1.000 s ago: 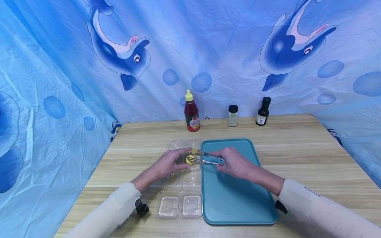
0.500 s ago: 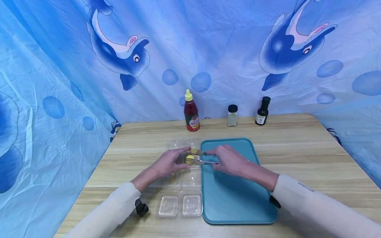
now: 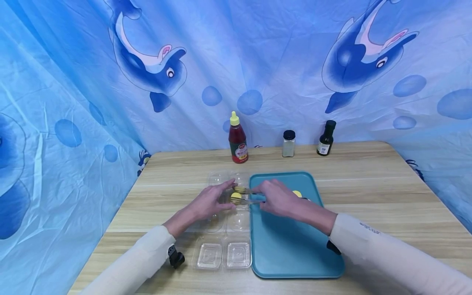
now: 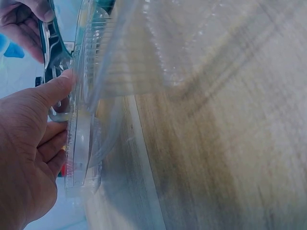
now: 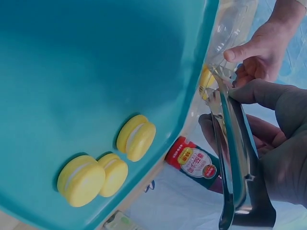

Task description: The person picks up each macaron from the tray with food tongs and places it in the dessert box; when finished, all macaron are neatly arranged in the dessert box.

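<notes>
In the head view, my right hand (image 3: 277, 198) grips metal tongs (image 3: 254, 201) with fork-like ends, reaching from the tray's left edge to the clear plastic containers (image 3: 239, 221). One yellow macaron (image 3: 236, 197) sits at the tong tips, inside a container; I cannot tell whether the prongs squeeze it. My left hand (image 3: 209, 200) spreads thumb and index finger at that container. In the left wrist view, its thumb (image 4: 57, 88) touches the clear rim. The right wrist view shows the tong prongs slightly apart, and several macarons (image 5: 136, 137) on the teal tray (image 5: 96, 72).
Along the back stand a red sauce bottle (image 3: 238, 141), a small black-capped jar (image 3: 289, 143) and a dark bottle (image 3: 325, 139). Shallow clear compartments (image 3: 209, 255) lie at the front left. A blue dolphin-print cloth (image 3: 287, 61) hangs behind the wooden table (image 3: 361, 184).
My right hand and the tongs have moved a little to the left, and a macaron on the tray now shows behind that hand. The left hand has stayed nearly still.
</notes>
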A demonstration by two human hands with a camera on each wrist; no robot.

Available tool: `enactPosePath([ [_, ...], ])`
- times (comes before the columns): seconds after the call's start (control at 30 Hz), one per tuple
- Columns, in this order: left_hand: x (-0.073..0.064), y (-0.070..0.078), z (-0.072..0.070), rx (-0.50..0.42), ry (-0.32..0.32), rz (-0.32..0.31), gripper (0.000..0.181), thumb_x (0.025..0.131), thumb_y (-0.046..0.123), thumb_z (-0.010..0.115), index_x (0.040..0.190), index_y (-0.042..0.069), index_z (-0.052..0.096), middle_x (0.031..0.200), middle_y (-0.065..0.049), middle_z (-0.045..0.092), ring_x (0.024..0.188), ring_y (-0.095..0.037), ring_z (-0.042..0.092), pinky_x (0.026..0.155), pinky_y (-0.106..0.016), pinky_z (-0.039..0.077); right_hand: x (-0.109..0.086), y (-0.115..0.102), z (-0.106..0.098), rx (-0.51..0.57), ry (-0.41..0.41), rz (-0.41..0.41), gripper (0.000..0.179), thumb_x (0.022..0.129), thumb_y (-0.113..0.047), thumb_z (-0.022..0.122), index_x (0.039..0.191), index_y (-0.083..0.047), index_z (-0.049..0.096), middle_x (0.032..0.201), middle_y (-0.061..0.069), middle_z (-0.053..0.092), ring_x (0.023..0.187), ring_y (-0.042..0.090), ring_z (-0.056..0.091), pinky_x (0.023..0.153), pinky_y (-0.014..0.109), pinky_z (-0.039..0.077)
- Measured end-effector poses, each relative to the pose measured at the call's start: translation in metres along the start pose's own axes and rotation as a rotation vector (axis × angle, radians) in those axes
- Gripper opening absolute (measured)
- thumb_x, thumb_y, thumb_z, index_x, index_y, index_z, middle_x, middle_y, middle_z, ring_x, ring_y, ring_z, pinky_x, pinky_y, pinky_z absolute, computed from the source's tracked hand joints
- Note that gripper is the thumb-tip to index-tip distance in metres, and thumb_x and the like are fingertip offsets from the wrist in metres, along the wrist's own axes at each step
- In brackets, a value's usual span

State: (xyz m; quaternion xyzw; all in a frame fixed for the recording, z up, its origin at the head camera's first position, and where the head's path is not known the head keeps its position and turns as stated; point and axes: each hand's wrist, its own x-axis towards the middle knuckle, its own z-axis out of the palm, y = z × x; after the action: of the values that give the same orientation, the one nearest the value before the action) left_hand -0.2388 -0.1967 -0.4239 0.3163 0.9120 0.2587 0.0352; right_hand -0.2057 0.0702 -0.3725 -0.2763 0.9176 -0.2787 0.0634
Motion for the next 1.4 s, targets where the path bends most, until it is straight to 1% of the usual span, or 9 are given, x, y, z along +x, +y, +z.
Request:
enactPosePath([
  [0.27, 0.001, 0.001, 0.0, -0.003, -0.005, -0.005, 0.092, 0.091, 0.027, 0.087, 0.163, 0.0, 0.037, 0.155, -0.008, 0.057, 0.142, -0.031, 0.054, 0.121, -0.051, 0.041, -0.001, -0.002, -0.005, -0.009, -0.021, 0.022, 0.047, 0.088, 0.007, 0.079, 0.133, -0.003, 0.074, 0.117, 0.016, 0.076, 0.055, 0.011, 0.059, 0.044, 0.021, 0.042],
  [0.47, 0.0, 0.0, -0.001, -0.006, -0.014, -0.019, 0.092, 0.091, 0.03, 0.086, 0.163, 0.001, 0.036, 0.157, -0.007, 0.056, 0.144, -0.031, 0.052, 0.122, -0.051, 0.039, -0.004, -0.003, -0.011, 0.036, -0.043, 0.074, 0.049, 0.088, 0.006, 0.078, 0.136, -0.003, 0.072, 0.124, 0.017, 0.074, 0.049, 0.012, 0.055, 0.042, 0.02, 0.04],
  [0.63, 0.0, -0.001, -0.001, 0.005, -0.017, -0.024, 0.092, 0.091, 0.03, 0.086, 0.163, 0.002, 0.036, 0.157, -0.006, 0.055, 0.144, -0.031, 0.051, 0.122, -0.05, 0.038, -0.01, 0.002, -0.02, 0.089, -0.043, 0.093, 0.051, 0.088, 0.007, 0.077, 0.138, 0.001, 0.069, 0.128, 0.019, 0.072, 0.055, 0.012, 0.06, 0.044, 0.023, 0.048],
  [0.83, 0.0, 0.001, -0.002, -0.004, -0.028, -0.047, 0.087, 0.091, 0.032, 0.086, 0.162, 0.006, 0.042, 0.16, -0.007, 0.052, 0.147, -0.029, 0.049, 0.122, -0.049, 0.04, -0.027, 0.019, -0.037, 0.067, 0.0, 0.053, 0.052, 0.09, 0.003, 0.077, 0.14, 0.002, 0.067, 0.117, 0.017, 0.075, 0.054, 0.011, 0.059, 0.045, 0.024, 0.047],
  [1.03, 0.004, 0.003, -0.007, -0.014, -0.037, -0.05, 0.083, 0.093, 0.038, 0.084, 0.161, 0.011, 0.045, 0.162, -0.005, 0.049, 0.15, -0.028, 0.045, 0.122, -0.05, 0.039, -0.049, 0.04, -0.053, 0.014, 0.044, 0.064, 0.055, 0.091, -0.004, 0.078, 0.144, 0.002, 0.064, 0.083, 0.006, 0.071, 0.047, 0.012, 0.046, 0.046, 0.024, 0.038],
  [1.13, 0.007, 0.004, -0.012, -0.015, -0.023, -0.03, 0.08, 0.094, 0.035, 0.084, 0.161, 0.01, 0.046, 0.162, -0.006, 0.05, 0.149, -0.029, 0.045, 0.122, -0.051, 0.04, -0.059, 0.049, -0.057, 0.028, 0.061, 0.085, 0.058, 0.091, -0.007, 0.08, 0.145, 0.001, 0.063, 0.094, 0.011, 0.074, 0.047, 0.013, 0.047, 0.045, 0.024, 0.038],
  [1.23, 0.008, 0.003, -0.02, -0.012, -0.005, -0.022, 0.078, 0.095, 0.033, 0.083, 0.16, 0.011, 0.047, 0.161, -0.006, 0.051, 0.149, -0.029, 0.046, 0.121, -0.052, 0.04, -0.068, 0.057, -0.06, 0.046, 0.064, 0.121, 0.06, 0.091, -0.008, 0.08, 0.147, -0.001, 0.061, 0.09, 0.016, 0.071, 0.048, 0.014, 0.046, 0.046, 0.025, 0.037],
  [1.27, 0.008, 0.003, -0.022, -0.008, 0.001, -0.021, 0.078, 0.095, 0.033, 0.084, 0.16, 0.012, 0.048, 0.161, -0.006, 0.051, 0.149, -0.029, 0.046, 0.121, -0.052, 0.04, -0.071, 0.059, -0.061, 0.055, 0.065, 0.128, 0.061, 0.091, -0.008, 0.081, 0.148, 0.0, 0.061, 0.094, 0.016, 0.071, 0.049, 0.014, 0.046, 0.046, 0.025, 0.038],
  [1.4, 0.006, -0.002, -0.032, -0.018, 0.022, -0.02, 0.078, 0.094, 0.032, 0.085, 0.16, 0.014, 0.048, 0.161, -0.006, 0.051, 0.149, -0.031, 0.046, 0.122, -0.053, 0.039, -0.083, 0.069, -0.061, 0.08, 0.054, 0.158, 0.063, 0.092, -0.009, 0.081, 0.149, 0.0, 0.059, 0.09, 0.014, 0.068, 0.053, 0.015, 0.046, 0.046, 0.025, 0.037],
])
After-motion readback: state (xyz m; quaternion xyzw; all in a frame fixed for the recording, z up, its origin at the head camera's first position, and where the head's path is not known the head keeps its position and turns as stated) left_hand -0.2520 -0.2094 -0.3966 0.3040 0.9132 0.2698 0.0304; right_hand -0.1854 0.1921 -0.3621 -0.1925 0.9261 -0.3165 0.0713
